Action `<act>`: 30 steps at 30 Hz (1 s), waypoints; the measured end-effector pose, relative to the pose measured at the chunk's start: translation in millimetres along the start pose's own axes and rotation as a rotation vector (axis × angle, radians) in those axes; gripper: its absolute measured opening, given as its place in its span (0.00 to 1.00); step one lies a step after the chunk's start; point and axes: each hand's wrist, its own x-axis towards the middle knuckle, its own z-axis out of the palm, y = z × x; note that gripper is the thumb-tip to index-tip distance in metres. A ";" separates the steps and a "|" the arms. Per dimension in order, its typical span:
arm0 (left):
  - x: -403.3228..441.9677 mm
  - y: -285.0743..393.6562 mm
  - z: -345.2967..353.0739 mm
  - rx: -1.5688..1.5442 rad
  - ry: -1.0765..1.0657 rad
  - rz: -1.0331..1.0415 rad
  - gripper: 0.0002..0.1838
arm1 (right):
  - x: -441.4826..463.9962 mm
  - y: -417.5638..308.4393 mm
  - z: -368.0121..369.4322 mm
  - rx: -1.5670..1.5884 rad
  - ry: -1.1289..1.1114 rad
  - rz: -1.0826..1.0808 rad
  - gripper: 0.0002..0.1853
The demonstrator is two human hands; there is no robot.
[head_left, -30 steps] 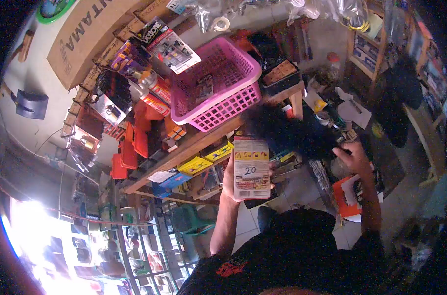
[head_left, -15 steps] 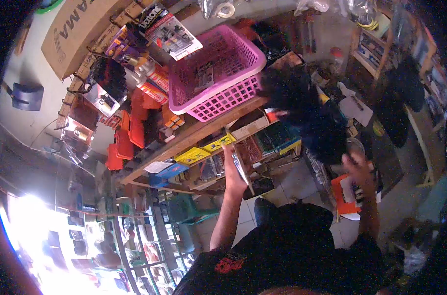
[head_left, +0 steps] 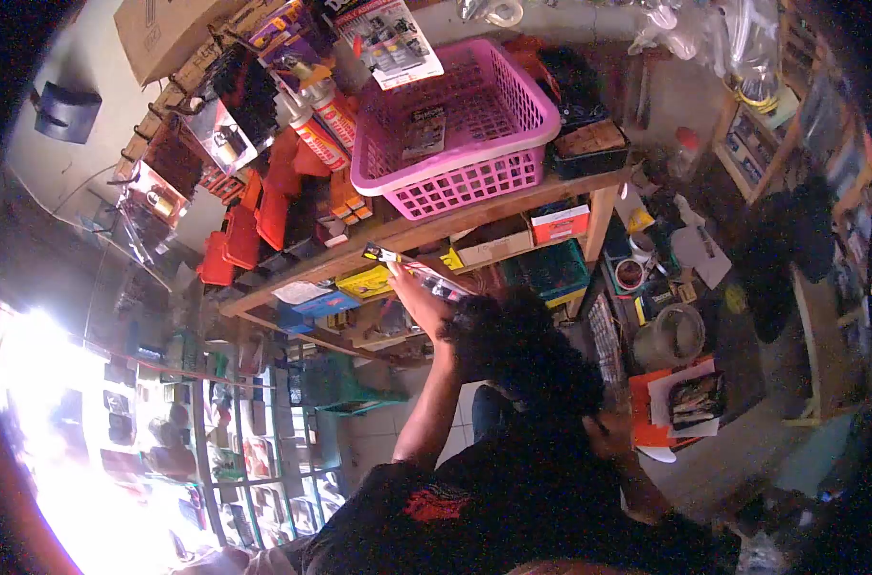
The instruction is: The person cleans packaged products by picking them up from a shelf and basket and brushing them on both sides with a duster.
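My left hand [head_left: 419,299] is closed around a flat packet [head_left: 439,281] with a black, white and yellow label end, held in front of the wooden shelf edge. A dark, fluffy duster [head_left: 532,350] covers the packet's lower right end and seems to touch it. My right hand [head_left: 604,436] is closed at the lower right of the duster, partly hidden by it and in shadow. No duster handle shows. Just beyond the packet, yellow boxes [head_left: 366,284] sit on the lower shelf.
A pink basket [head_left: 470,187] with a small packet inside stands on the wooden table [head_left: 426,228]. Glue tubes [head_left: 316,134] and orange cases [head_left: 240,235] are to its left. On the right are a clear container [head_left: 674,335] and an orange folder [head_left: 652,412]. A bright window is at lower left.
My right hand has swung the duster left and down, from beside the basket onto the packet. My left hand has shifted slightly left, tilting the packet. The view has turned a little.
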 end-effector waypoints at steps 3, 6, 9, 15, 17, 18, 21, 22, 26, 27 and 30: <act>-20.6 15.1 -6.5 -0.100 -0.079 -0.033 0.28 | 16.9 -49.5 -15.8 -0.047 0.173 -0.203 0.14; -28.7 17.0 -8.0 -0.648 0.001 -0.184 0.27 | 16.0 -58.8 -11.3 -0.006 0.195 -0.176 0.13; -23.0 25.2 -10.1 -0.748 0.061 -0.109 0.26 | 13.6 -40.9 -0.2 0.021 0.200 -0.138 0.12; -25.3 -1.5 -10.5 -0.165 0.229 0.264 0.23 | 16.8 -52.3 -14.4 0.029 0.055 -0.020 0.12; -20.8 13.7 -17.7 -0.581 0.154 0.018 0.20 | 15.0 -23.6 9.4 0.023 0.183 -0.166 0.14; -19.6 29.8 -17.2 -0.666 0.167 -0.063 0.19 | 15.9 -13.6 17.8 0.021 0.246 -0.244 0.14; -18.0 45.7 -13.7 -0.227 0.231 0.151 0.18 | 20.7 -11.6 15.9 0.153 0.156 -0.218 0.14; -21.4 43.9 -8.9 -0.152 0.248 0.201 0.19 | 27.0 -27.1 8.2 0.121 0.176 -0.249 0.14; -22.5 27.9 -3.4 -0.078 0.252 0.185 0.24 | 24.1 -27.6 8.1 0.025 0.173 -0.219 0.15; -18.3 22.8 -5.0 -0.120 0.233 0.134 0.25 | 21.8 -11.1 18.3 0.013 0.155 -0.183 0.15; -25.3 33.5 -5.4 -0.376 0.164 -0.084 0.30 | 23.4 5.7 25.9 0.091 0.165 -0.213 0.16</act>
